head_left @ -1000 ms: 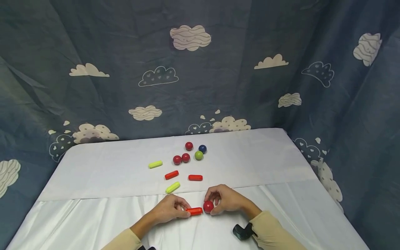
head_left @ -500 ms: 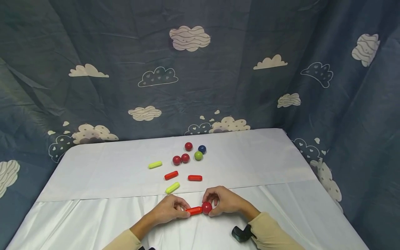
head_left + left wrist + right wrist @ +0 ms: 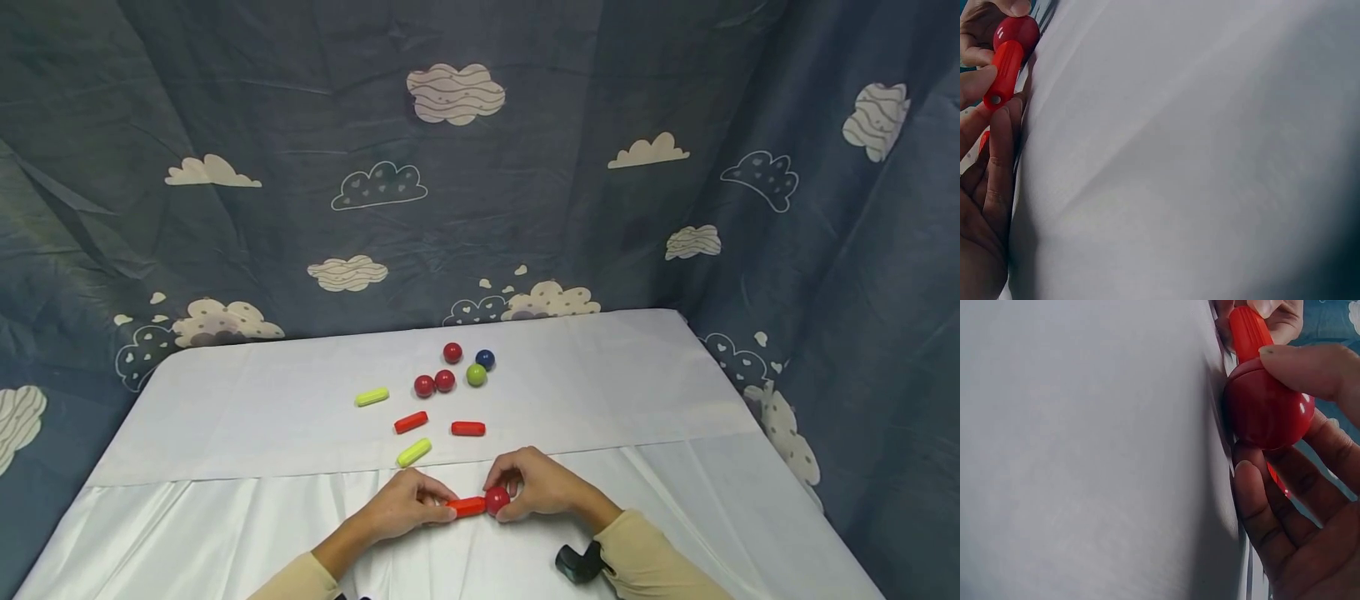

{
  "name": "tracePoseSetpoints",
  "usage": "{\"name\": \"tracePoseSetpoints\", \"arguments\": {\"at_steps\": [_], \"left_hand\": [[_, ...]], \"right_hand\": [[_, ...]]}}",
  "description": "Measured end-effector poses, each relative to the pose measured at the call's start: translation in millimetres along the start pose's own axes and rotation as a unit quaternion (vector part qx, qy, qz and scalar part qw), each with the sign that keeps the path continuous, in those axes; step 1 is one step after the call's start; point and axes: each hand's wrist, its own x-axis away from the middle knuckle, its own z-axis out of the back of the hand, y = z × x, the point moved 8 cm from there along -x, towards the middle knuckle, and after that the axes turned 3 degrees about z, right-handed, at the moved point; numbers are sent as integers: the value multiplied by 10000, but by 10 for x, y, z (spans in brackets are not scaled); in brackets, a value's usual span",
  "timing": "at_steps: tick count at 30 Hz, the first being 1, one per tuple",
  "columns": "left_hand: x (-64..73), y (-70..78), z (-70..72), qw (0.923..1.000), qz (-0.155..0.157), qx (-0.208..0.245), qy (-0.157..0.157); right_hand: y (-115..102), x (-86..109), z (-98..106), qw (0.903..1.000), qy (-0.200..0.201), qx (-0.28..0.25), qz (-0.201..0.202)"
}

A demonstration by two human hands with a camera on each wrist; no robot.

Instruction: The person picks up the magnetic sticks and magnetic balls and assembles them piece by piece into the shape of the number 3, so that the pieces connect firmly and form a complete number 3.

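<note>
On the near white cloth, the left hand pinches the red rod; the right hand grips the red ball, touching the rod's end. Both parts appear light and rigid. Hold the ball, likely slippery, by its sides.

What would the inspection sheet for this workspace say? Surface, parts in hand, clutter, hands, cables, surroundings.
Surface: white cloth, creased on the near side.
Job's things: red rod with one end against a red ball; whether locked together, cannot tell.
Clutter: beyond the hands, three loose red balls, a blue ball, a green ball, two loose red rods, two yellow-green rods.
Hands: left hand pinches the rod; right hand holds the ball.
Cables: nothing seen.
Surroundings: dark blue curtain with cloud prints, behind and at both sides.
</note>
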Motion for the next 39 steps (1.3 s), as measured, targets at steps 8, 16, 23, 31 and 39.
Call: {"name": "tracePoseSetpoints", "arguments": {"at_steps": [8, 16, 23, 31, 39], "left_hand": [[-6, 3, 10, 10000, -65, 23, 42], [0, -29, 9, 9999, 1, 84, 57], [-21, -23, 16, 9999, 13, 107, 37], [28, 64, 100, 10000, 5, -11, -33], [-90, 351, 742, 9883, -148, -885, 1232]], "right_hand": [[-7, -8, -6, 10000, -55, 7, 18], [-17, -16, -16, 9999, -89, 30, 67], [-13, -16, 8, 9999, -102, -8, 6], [25, -13, 10, 9999, -54, -146, -7], [50, -6, 5, 9998, -64, -156, -76]]}}
